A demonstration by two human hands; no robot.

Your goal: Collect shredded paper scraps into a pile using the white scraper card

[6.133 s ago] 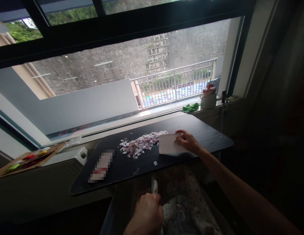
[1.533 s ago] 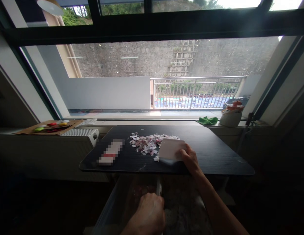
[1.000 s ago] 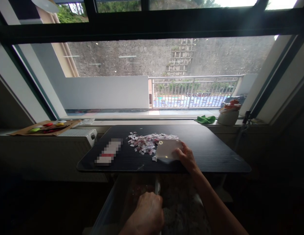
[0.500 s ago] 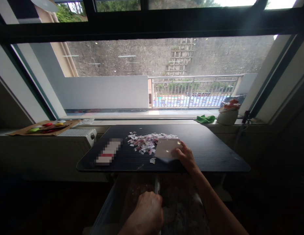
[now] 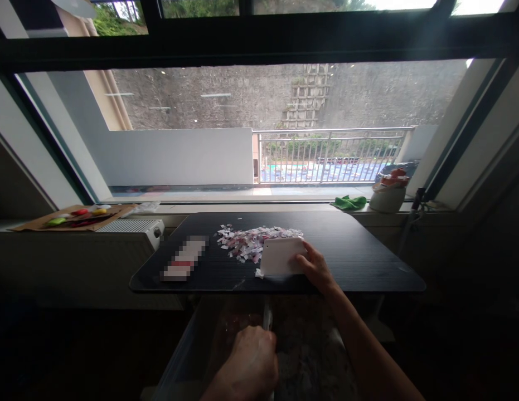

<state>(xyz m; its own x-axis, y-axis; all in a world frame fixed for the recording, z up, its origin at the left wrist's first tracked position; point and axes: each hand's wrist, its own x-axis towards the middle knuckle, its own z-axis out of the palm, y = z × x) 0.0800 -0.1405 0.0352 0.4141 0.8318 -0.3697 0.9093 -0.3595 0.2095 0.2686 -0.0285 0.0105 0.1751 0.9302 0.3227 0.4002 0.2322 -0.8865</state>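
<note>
My right hand [image 5: 318, 266] grips a flat white rectangular panel [image 5: 281, 257] by its right edge, thumb on the near face. The panel stands tilted on the dark table, over the right part of a heap of torn paper scraps [image 5: 242, 242]. A few scraps [image 5: 259, 273] lie apart at its lower left corner. Below the table's front edge, my left hand [image 5: 253, 351] is closed on the rim of what looks like a clear plastic bag [image 5: 188, 353]. Paper bits show dimly inside it; the fingertips are hidden.
A pixelated strip [image 5: 186, 259] lies on the table [image 5: 359, 267] at left. Behind it, a radiator [image 5: 129, 227] carries cardboard [image 5: 37, 221] with colourful items. A green cloth [image 5: 349, 203] and a pale tub [image 5: 388, 195] stand on the sill under the window.
My right hand has shifted slightly left and nearer with the white panel, which has changed its tilt and now reaches the stray scraps. My left hand has barely moved.
</note>
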